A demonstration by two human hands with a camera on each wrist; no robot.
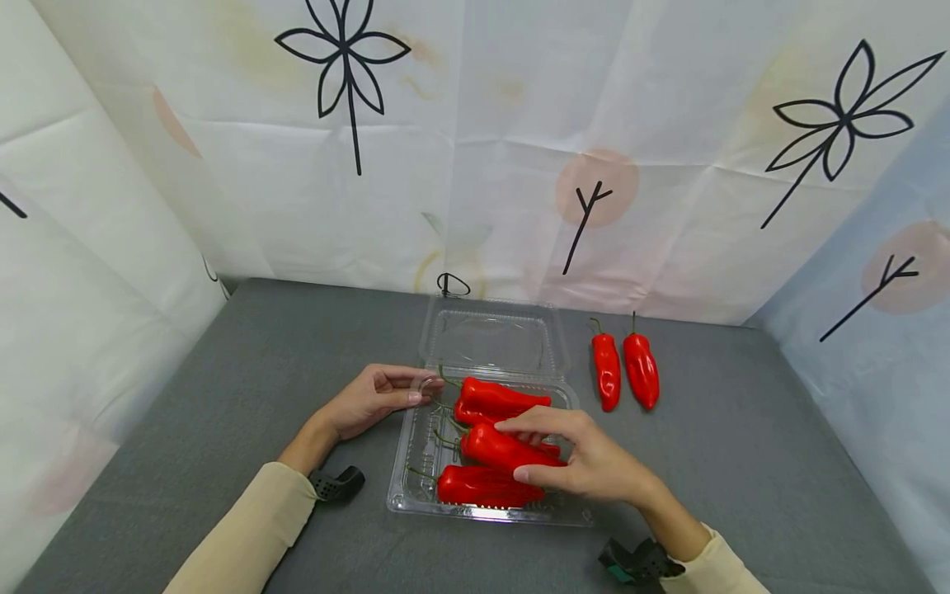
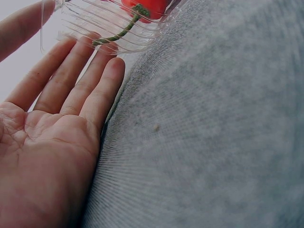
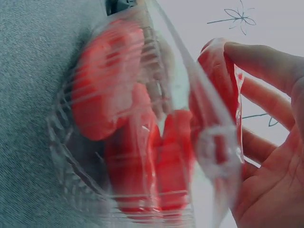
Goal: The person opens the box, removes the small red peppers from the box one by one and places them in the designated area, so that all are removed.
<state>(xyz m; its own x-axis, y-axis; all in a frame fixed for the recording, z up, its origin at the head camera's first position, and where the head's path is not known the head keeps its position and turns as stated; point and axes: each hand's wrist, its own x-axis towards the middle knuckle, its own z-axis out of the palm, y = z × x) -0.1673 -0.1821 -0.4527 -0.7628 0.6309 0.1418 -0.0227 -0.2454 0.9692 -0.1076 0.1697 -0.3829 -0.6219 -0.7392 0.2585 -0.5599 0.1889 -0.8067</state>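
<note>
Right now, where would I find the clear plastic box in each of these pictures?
Head view: the clear plastic box is below the middle, its lid open.
Left wrist view: only part of it shows, along the top, left of centre.
Right wrist view: it looms large and blurred from left of centre past the middle.
Shared landmark: the gray tabletop, also on the left wrist view's right and the right wrist view's left.

the right fingers [image 1: 545, 421] partly hide a pepper [image 1: 490, 446], and the right wrist view blurs the container [image 3: 211, 138].
</note>
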